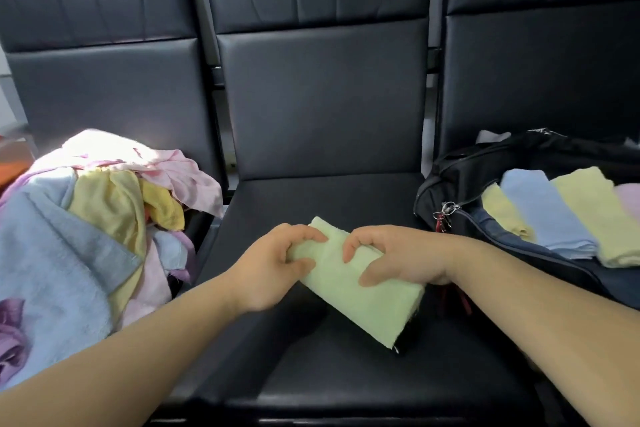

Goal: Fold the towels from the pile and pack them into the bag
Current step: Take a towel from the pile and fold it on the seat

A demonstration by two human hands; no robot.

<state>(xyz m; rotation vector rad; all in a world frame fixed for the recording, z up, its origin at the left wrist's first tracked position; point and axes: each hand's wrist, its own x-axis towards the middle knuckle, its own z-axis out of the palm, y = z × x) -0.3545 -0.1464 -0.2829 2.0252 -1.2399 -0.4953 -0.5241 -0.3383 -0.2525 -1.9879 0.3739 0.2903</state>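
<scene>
Both the left hand (273, 267) and right hand (391, 256) grip the folded green towel (360, 291), apparently lifted; uneven release may unfold it before the bag (450, 177).

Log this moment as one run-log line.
step: folding | left grip: holds green towel | right grip: holds green towel | towel: folded, over middle seat | pile: left seat | bag: right seat, open, folded towels inside

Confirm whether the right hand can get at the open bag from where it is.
Probably yes. The bag lies open just to the right of the right hand, with nothing between them. That hand and the left hand both grip the green towel, so it would arrive carrying it.
</scene>
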